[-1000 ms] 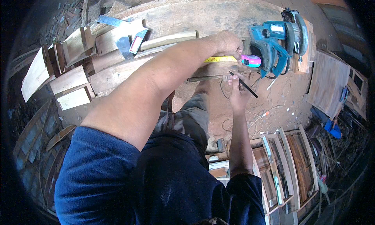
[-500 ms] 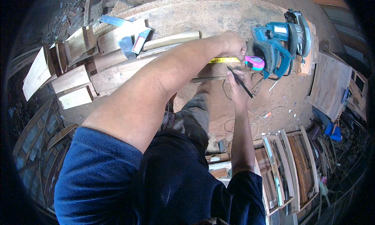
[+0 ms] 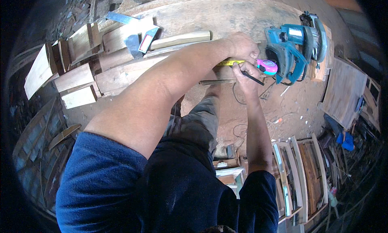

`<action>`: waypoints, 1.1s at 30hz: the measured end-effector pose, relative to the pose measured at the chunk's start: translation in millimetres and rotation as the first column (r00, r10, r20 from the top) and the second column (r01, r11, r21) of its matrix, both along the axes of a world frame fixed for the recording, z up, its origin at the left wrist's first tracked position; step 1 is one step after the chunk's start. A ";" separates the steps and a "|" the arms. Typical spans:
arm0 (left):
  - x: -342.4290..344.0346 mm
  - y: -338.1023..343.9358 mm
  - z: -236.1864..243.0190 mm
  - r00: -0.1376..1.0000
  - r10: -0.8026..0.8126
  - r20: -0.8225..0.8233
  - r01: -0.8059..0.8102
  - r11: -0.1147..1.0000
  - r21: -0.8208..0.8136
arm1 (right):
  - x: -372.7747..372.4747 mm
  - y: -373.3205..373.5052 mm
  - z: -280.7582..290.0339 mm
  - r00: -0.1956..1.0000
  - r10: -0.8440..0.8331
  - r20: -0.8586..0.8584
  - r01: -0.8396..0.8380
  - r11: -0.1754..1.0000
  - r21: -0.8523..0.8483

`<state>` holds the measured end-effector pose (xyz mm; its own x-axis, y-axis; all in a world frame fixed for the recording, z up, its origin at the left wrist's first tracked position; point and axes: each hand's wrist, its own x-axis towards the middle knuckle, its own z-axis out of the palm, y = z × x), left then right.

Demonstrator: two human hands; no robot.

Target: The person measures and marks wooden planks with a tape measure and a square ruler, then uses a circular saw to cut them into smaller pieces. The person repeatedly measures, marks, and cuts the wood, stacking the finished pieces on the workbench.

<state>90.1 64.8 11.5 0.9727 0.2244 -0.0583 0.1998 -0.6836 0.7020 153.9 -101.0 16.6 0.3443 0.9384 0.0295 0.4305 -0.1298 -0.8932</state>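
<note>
Far left of where I'm standing: cut wood pieces [image 3: 74, 77] in a row, some tilted. Next, a bluish metal square [image 3: 149, 38] on the wood, then a rounded wooden strip [image 3: 180, 39] lying lengthwise. Wide worn tabletop [image 3: 226, 12] behind.

Middle: yellow tape blade [image 3: 231, 63] pulled out along a board [image 3: 222, 74], its left end hidden by the forearm. Left hand [image 3: 243, 47] over it, fingers curled; can't tell from here if its grip is closed on the tape. Right hand [image 3: 245, 74] just below, grip closed around a black pen [image 3: 254, 78], which slants down to the right; tip not clear.

Pink tape measure case [image 3: 267, 67] right beside the left hand's fingers, between hands and saw. Then the teal circular saw [image 3: 287, 57], near the right end. Far right, lower: flat wooden panel [image 3: 343, 91].
</note>
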 end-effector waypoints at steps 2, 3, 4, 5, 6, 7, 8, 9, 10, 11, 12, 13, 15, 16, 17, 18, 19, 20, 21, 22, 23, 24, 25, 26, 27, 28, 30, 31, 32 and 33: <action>-1.2 -0.6 -3.3 1.000 0.015 0.018 -0.015 1.000 -0.001 | 0.3 -0.4 -3.5 1.000 0.013 0.015 -0.013 1.000 0.003; -0.6 -1.0 -1.7 1.000 0.009 0.007 -0.009 1.000 -0.015 | 0.2 -0.9 -2.7 1.000 0.014 0.026 -0.014 1.000 0.002; 0.4 -1.2 -0.2 1.000 0.002 -0.003 -0.002 1.000 -0.030 | 0.0 -1.6 -1.9 0.999 0.014 0.035 -0.014 1.000 0.013; 1.2 -1.7 1.3 1.000 -0.005 -0.013 0.004 0.999 -0.044 | -0.2 -2.4 -1.0 0.999 0.013 0.044 -0.014 1.000 0.023; 0.0 -1.8 -1.2 1.000 0.003 0.002 -0.003 0.999 -0.037 | -3.1 0.5 2.6 0.999 0.020 0.047 -0.022 0.999 0.035; -1.0 -1.8 -3.7 1.000 0.010 0.017 -0.010 0.999 -0.031 | -5.8 2.7 6.7 0.998 0.027 0.065 -0.030 0.999 0.039; -2.1 -1.5 -6.2 0.999 0.018 0.031 -0.017 1.000 -0.024 | -8.5 4.7 11.1 0.996 0.035 0.083 -0.038 0.998 0.042; -1.5 -1.7 -6.6 0.999 0.017 0.044 -0.016 1.000 -0.026 | -9.7 4.6 14.2 0.994 0.034 0.105 -0.039 0.998 0.045; -1.2 -1.8 -7.1 0.998 0.017 0.056 -0.015 1.000 -0.027 | -9.6 2.8 13.6 0.993 0.034 0.111 -0.038 0.999 0.037; -1.1 -2.1 -7.6 0.998 0.017 0.067 -0.015 0.999 -0.029 | -8.9 0.9 12.3 0.993 0.034 0.117 -0.038 0.999 0.030; -1.1 -2.1 -3.4 0.999 0.012 0.038 -0.011 0.999 -0.032 | -8.8 -0.5 11.7 0.992 0.032 0.122 -0.035 0.999 0.023; -0.3 -1.9 1.0 1.000 0.007 0.009 -0.007 0.999 -0.035 | -8.6 -1.6 11.0 0.994 0.029 0.104 -0.031 0.999 0.024; -1.2 -1.8 3.8 1.000 0.008 -0.023 -0.008 0.999 -0.037 | -9.4 -1.5 10.9 0.997 0.028 0.066 -0.030 0.999 0.028; -1.8 -1.5 2.3 1.000 0.013 -0.026 -0.013 0.999 -0.036 | -10.4 -0.4 11.5 0.996 0.037 0.078 -0.040 0.999 0.032; -2.4 -1.4 0.9 0.999 0.017 -0.028 -0.018 0.999 -0.035 | -11.2 0.8 12.4 0.995 0.047 0.089 -0.050 0.998 0.036; -2.1 -2.2 0.7 1.000 0.016 -0.020 -0.016 0.999 -0.028 | -11.3 0.6 12.6 0.993 0.051 0.103 -0.055 0.998 0.038; -1.8 -3.2 0.5 1.000 0.014 -0.011 -0.015 1.000 -0.020 | -10.9 -0.3 11.1 0.994 0.046 0.103 -0.050 0.998 0.035; -1.4 -3.9 0.3 1.000 0.012 -0.003 -0.012 1.000 -0.012 | -10.2 -1.5 8.8 0.994 0.040 0.103 -0.044 0.999 0.031; -2.3 -4.1 -0.2 1.000 0.021 0.016 -0.021 1.000 -0.017 | -10.9 -1.2 8.5 0.994 0.038 0.101 -0.041 0.999 0.028; -3.1 -4.2 -0.7 0.999 0.029 0.034 -0.028 0.999 -0.022 | -11.5 -1.1 8.6 0.993 0.034 0.111 -0.036 0.999 0.015; -3.8 -4.2 -1.1 0.998 0.038 0.052 -0.036 0.999 -0.028 | -12.0 -1.0 9.0 0.992 0.030 0.120 -0.031 1.000 0.001; -3.7 -4.7 -1.9 0.998 0.042 0.050 -0.040 0.999 -0.032 | -12.3 -1.1 9.8 0.991 0.027 0.130 -0.025 1.000 -0.014; -3.3 -4.9 -2.5 0.998 0.046 0.048 -0.044 0.998 -0.036 | -12.4 -0.8 9.7 0.990 0.029 0.140 -0.029 1.000 -0.005; -3.2 -5.0 -3.1 0.998 0.051 0.046 -0.049 0.998 -0.040 | -12.5 0.1 9.3 0.988 0.033 0.149 -0.034 0.999 0.005; -2.7 -4.9 -3.3 0.998 0.045 0.044 -0.043 0.998 -0.038 | -12.2 0.8 9.4 0.986 0.034 0.161 -0.036 0.999 0.013; -2.4 -4.7 -3.5 0.998 0.039 0.042 -0.037 0.999 -0.035 | -11.7 1.3 10.1 0.987 0.042 0.155 -0.046 0.999 0.018; -2.2 -4.4 -2.4 0.999 0.025 0.028 -0.024 0.999 -0.027 | -10.6 2.2 11.3 0.988 0.059 0.144 -0.064 0.998 0.028; -1.9 -4.3 -1.2 1.000 0.017 0.017 -0.016 1.000 -0.022 | -10.2 1.4 9.9 0.989 0.049 0.141 -0.053 0.998 0.020; -1.7 -4.3 -0.1 1.000 0.008 0.005 -0.008 1.000 -0.017 | -9.9 0.1 8.0 0.990 0.039 0.137 -0.041 0.999 0.011; -2.7 -3.9 0.5 1.000 0.004 0.023 -0.004 1.000 -0.015 | -11.1 0.9 9.0 0.991 0.031 0.132 -0.032 0.999 0.004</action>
<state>87.4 61.0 12.0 0.9729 0.2277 -0.0392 0.1863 -0.6724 0.7164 142.8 -100.1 25.6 0.3073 0.9484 0.0784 0.5487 -0.1093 -0.8288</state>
